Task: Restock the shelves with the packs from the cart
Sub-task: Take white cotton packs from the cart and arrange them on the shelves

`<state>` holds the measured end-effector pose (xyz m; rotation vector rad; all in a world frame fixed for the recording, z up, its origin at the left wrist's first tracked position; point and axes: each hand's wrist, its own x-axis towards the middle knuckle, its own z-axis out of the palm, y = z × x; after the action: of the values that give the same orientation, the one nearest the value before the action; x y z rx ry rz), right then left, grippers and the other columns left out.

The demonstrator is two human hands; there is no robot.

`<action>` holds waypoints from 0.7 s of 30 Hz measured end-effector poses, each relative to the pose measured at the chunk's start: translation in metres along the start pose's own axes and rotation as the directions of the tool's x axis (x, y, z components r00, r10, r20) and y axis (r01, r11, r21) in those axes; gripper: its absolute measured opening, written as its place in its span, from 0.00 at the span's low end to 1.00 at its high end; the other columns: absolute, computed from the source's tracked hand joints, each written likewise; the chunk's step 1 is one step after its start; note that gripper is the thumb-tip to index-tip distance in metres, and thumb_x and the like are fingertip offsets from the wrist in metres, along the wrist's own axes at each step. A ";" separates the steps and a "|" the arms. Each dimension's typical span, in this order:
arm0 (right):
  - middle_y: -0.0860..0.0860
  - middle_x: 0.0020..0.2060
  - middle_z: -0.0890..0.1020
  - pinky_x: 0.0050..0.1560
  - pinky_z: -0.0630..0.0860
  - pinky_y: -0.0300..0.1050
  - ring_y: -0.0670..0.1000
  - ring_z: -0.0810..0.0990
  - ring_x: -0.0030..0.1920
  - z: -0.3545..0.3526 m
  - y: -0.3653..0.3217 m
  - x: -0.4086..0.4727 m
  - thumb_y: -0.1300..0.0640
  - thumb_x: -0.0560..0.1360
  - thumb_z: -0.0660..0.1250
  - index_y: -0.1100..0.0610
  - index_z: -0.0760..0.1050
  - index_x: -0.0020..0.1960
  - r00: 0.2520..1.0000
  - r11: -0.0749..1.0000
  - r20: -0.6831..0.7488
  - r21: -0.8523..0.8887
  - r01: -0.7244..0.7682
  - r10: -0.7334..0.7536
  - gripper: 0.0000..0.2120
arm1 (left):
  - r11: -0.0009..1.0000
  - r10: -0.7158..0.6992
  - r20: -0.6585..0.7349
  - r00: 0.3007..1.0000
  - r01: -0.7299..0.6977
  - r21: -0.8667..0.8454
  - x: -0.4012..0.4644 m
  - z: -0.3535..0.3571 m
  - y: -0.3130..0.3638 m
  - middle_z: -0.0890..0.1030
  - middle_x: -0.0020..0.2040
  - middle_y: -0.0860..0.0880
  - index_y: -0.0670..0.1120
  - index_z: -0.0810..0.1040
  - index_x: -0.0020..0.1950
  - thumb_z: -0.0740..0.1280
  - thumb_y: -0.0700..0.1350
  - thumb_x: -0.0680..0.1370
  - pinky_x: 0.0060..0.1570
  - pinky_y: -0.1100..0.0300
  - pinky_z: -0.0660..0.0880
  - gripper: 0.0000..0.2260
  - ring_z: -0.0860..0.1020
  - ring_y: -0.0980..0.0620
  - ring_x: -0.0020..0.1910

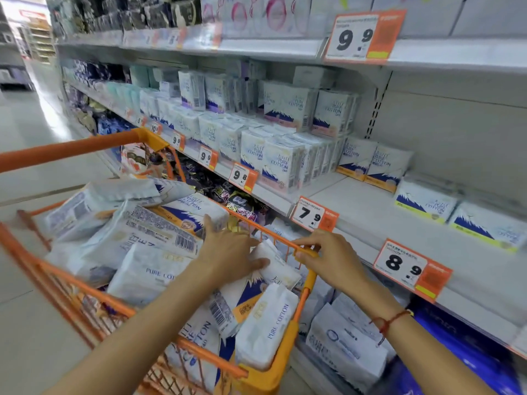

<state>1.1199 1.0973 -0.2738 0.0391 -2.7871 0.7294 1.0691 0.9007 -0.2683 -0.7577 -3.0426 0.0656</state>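
Note:
An orange cart (94,295) stands against the shelving, piled with white "Pure Cotton" packs (148,232). My left hand (228,252) reaches into the cart's right side, and its thumb and fingers hold the end of a small white pack (278,267) standing near the rim. My right hand (333,260) has its fingers curled round the cart's orange top rim (309,253). The middle shelf (359,212) carries rows of the same white packs (281,163) at left and flat packs (425,201) along the back at right.
Price tags (313,213) hang on the shelf's front edge. Bare shelf surface lies in front of the flat packs. A lower shelf holds white packs (346,342) and blue ones (467,363). An upper shelf (271,47) is stocked. The aisle floor (25,132) runs off to the left.

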 end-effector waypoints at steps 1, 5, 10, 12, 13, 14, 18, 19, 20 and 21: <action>0.46 0.40 0.76 0.43 0.71 0.45 0.49 0.75 0.45 -0.001 0.004 0.000 0.55 0.74 0.68 0.43 0.80 0.56 1.000 1.000 -0.016 -0.008 -0.001 0.001 0.13 | 1.000 0.024 -0.006 1.000 -0.024 -0.005 0.006 0.000 0.001 0.73 0.69 0.56 0.58 0.68 0.70 0.53 0.68 0.76 0.67 0.31 0.38 0.26 0.70 0.51 0.68; 0.44 0.42 0.75 0.42 0.70 0.45 0.48 0.74 0.49 -0.002 0.020 0.004 0.53 0.74 0.68 0.44 0.80 0.57 0.997 0.996 -0.075 -0.083 -0.024 0.018 0.12 | 0.995 0.099 -0.016 0.995 -0.099 -0.016 0.027 0.000 0.005 0.68 0.72 0.56 0.59 0.67 0.71 0.53 0.70 0.75 0.68 0.32 0.38 0.28 0.63 0.50 0.73; 0.44 0.44 0.75 0.41 0.68 0.43 0.49 0.76 0.50 -0.003 0.032 0.010 0.52 0.74 0.66 0.45 0.79 0.57 0.994 0.990 -0.074 -0.116 -0.083 0.075 0.12 | 0.987 0.154 -0.019 0.988 -0.155 -0.041 0.045 -0.003 0.011 0.67 0.73 0.57 0.59 0.68 0.70 0.55 0.70 0.74 0.70 0.33 0.40 0.28 0.66 0.51 0.72; 0.45 0.49 0.78 0.44 0.72 0.45 0.49 0.76 0.51 -0.006 0.032 0.012 0.52 0.74 0.66 0.45 0.79 0.59 0.994 0.990 -0.068 -0.113 -0.090 0.083 0.14 | 0.989 0.140 -0.050 0.989 -0.142 -0.050 0.047 -0.001 0.014 0.69 0.71 0.56 0.59 0.69 0.69 0.56 0.70 0.74 0.70 0.34 0.40 0.27 0.68 0.50 0.70; 0.46 0.51 0.79 0.46 0.74 0.45 0.49 0.76 0.52 -0.007 0.032 0.013 0.53 0.74 0.67 0.45 0.79 0.59 0.994 0.991 -0.063 -0.101 -0.091 0.085 0.14 | 0.990 0.124 -0.062 0.990 -0.127 -0.061 0.046 -0.001 0.017 0.70 0.70 0.56 0.59 0.70 0.69 0.57 0.69 0.74 0.70 0.35 0.40 0.27 0.69 0.50 0.69; 0.46 0.53 0.80 0.48 0.74 0.45 0.49 0.77 0.52 -0.009 0.032 0.013 0.54 0.74 0.67 0.45 0.79 0.59 0.994 0.992 -0.061 -0.081 -0.094 0.089 0.14 | 0.990 0.107 -0.075 0.991 -0.113 -0.079 0.044 -0.002 0.019 0.71 0.69 0.55 0.58 0.70 0.69 0.58 0.68 0.74 0.70 0.35 0.41 0.26 0.70 0.50 0.69; 0.47 0.56 0.79 0.47 0.71 0.43 0.47 0.74 0.50 -0.015 0.031 0.012 0.55 0.75 0.68 0.48 0.78 0.59 0.992 0.991 0.000 -0.050 -0.124 0.124 0.13 | 0.980 0.124 -0.272 0.954 -0.161 -0.116 0.029 -0.015 0.027 0.74 0.67 0.54 0.56 0.73 0.66 0.61 0.60 0.77 0.71 0.46 0.54 0.19 0.73 0.50 0.65; 0.48 0.56 0.79 0.48 0.71 0.43 0.48 0.74 0.50 -0.017 0.030 0.011 0.55 0.75 0.68 0.47 0.78 0.59 0.992 0.991 0.021 -0.058 -0.121 0.122 0.14 | 0.976 0.141 -0.358 0.923 -0.190 -0.104 0.023 -0.022 0.025 0.76 0.64 0.54 0.55 0.75 0.64 0.61 0.58 0.78 0.68 0.52 0.61 0.17 0.74 0.51 0.62; 0.48 0.56 0.78 0.49 0.71 0.43 0.48 0.74 0.51 -0.020 0.027 0.011 0.55 0.75 0.68 0.48 0.77 0.60 0.993 0.992 0.032 -0.064 -0.112 0.115 0.14 | 0.973 0.144 -0.444 0.885 -0.209 -0.101 0.017 -0.030 0.021 0.78 0.61 0.55 0.55 0.76 0.62 0.61 0.56 0.79 0.61 0.57 0.66 0.14 0.76 0.51 0.59; 0.48 0.56 0.78 0.49 0.70 0.42 0.48 0.75 0.52 -0.023 0.023 0.010 0.55 0.74 0.68 0.48 0.77 0.61 0.994 0.993 0.021 -0.062 -0.101 0.103 0.15 | 0.971 0.125 -0.519 0.845 -0.211 -0.109 0.010 -0.040 0.014 0.79 0.59 0.55 0.54 0.78 0.60 0.61 0.54 0.79 0.54 0.58 0.70 0.13 0.77 0.51 0.56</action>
<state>1.1133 1.1285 -0.2629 -0.1076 -2.8501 0.6707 1.0673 0.9192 -0.2288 -0.8833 -2.4896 -0.3351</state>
